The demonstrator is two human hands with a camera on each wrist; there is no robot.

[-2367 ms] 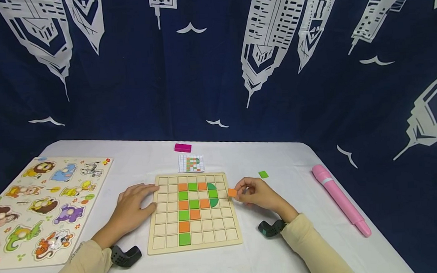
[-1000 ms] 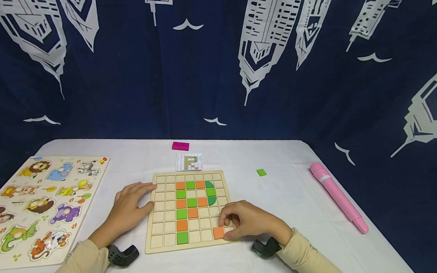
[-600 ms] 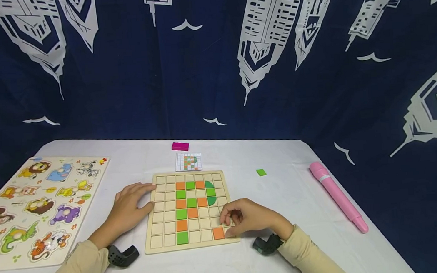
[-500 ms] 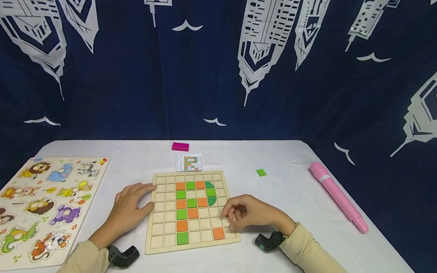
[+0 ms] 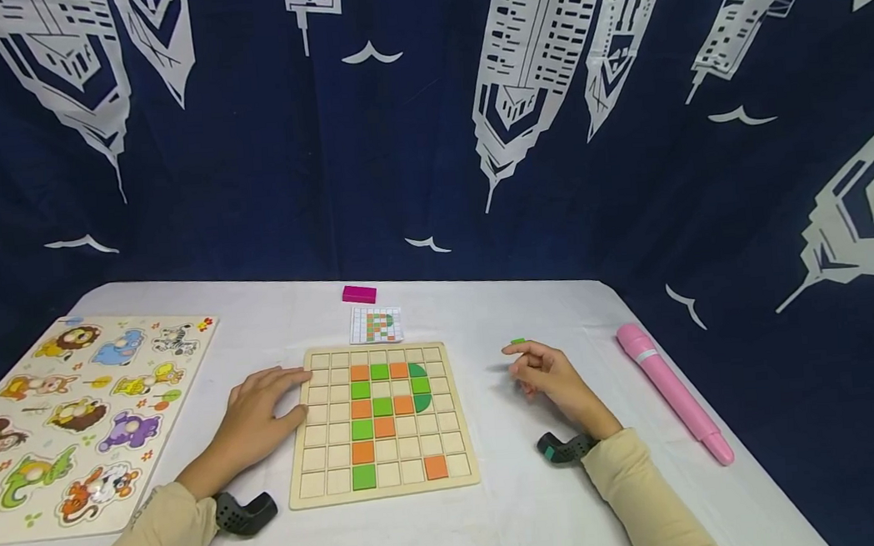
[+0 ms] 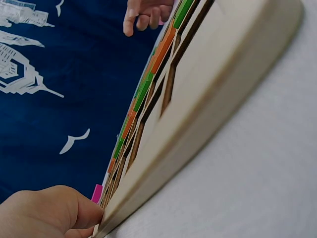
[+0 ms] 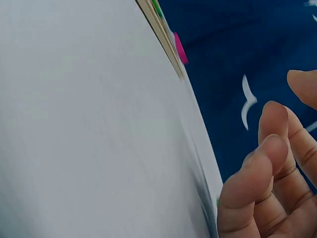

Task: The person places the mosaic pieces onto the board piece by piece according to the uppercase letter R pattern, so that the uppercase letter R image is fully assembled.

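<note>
A wooden grid board (image 5: 385,495) lies in the middle of the table with orange and green tiles set in a P shape. A lone orange tile (image 5: 435,467) sits in its bottom row, towards the right. My left hand (image 5: 261,413) rests at the board's left edge, thumb and fingertips touching the rim; in the left wrist view, the thumb (image 6: 59,210) is against the board's corner. My right hand (image 5: 556,378) hovers over the cloth right of the board, holding nothing, its fingers loosely bent. Just beyond its fingertips shows a sliver of a green tile (image 5: 517,341), mostly hidden.
Behind the board lie a pattern card (image 5: 375,325) and a magenta block (image 5: 359,294). An animal puzzle board (image 5: 93,419) covers the table's left side. A pink cylinder (image 5: 673,392) with a wider end lies at the right. A dark blue curtain (image 5: 273,174) hangs behind.
My right hand put the orange tile in the board's bottom row and let it go. It then moved up and right to near the green tile. The left hand stayed at the board's edge.
</note>
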